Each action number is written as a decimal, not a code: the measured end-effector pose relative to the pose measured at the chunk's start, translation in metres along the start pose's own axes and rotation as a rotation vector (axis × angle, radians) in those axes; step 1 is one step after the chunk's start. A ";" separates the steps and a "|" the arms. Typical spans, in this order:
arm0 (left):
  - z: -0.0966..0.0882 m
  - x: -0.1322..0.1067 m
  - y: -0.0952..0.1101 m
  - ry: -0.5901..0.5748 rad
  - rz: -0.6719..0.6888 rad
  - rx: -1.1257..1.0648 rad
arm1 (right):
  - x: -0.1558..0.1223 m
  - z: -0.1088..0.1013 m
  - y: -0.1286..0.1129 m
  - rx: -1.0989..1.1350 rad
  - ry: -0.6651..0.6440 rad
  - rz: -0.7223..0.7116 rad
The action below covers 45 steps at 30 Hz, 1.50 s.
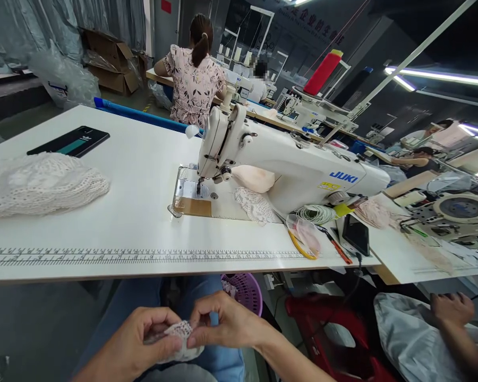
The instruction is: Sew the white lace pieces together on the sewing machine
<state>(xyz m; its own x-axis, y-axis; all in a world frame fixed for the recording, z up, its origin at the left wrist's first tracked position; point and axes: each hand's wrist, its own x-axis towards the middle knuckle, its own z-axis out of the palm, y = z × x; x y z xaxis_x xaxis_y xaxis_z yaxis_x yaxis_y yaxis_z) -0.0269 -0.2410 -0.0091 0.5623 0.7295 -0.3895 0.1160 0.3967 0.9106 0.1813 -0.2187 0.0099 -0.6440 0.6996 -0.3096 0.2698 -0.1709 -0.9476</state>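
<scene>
Above my lap, in front of the table edge, both hands hold a small bunched piece of white lace (180,330). My left hand (137,339) grips it from the left, thumb on top. With thumb and fingertips, my right hand (219,321) pinches its right side. Beyond the edge stands a white sewing machine (295,164); its needle area (199,188) has nothing under the foot that I can make out. A scrap of lace (255,204) lies by the machine's base. To the left rests a large heap of white lace (43,183).
A black phone-like case (69,140) lies behind the heap. Snips with orange handles (334,245), a dish with a yellow rim (304,239) and a phone (356,233) sit at the right. Below is a purple basket (249,292). A co-worker's hand (453,309) shows at far right.
</scene>
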 end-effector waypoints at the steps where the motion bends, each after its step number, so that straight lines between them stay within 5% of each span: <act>1: 0.000 0.000 -0.001 0.016 0.008 0.037 | 0.000 0.001 0.001 0.018 0.019 -0.007; 18: -0.004 0.004 -0.003 -0.016 -0.052 0.152 | -0.002 -0.001 0.007 0.190 0.000 0.080; 29: -0.001 0.006 0.010 0.055 -0.083 0.255 | 0.000 0.003 0.010 0.069 0.079 0.062; 32: 0.001 0.008 0.011 0.073 -0.079 0.324 | -0.004 0.006 0.006 -0.101 0.149 -0.049; 38: 0.006 0.011 0.011 0.061 -0.075 0.362 | -0.004 0.024 -0.010 -0.738 0.342 -0.537; 45: 0.006 0.014 0.006 0.043 -0.070 0.335 | 0.001 0.032 -0.012 -1.208 0.311 -0.587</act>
<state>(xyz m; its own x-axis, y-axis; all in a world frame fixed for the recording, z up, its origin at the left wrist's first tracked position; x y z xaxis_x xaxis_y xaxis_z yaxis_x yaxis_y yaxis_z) -0.0130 -0.2317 -0.0087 0.5090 0.7330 -0.4512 0.4195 0.2464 0.8737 0.1544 -0.2380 0.0181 -0.7367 0.6110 0.2898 0.5675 0.7917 -0.2264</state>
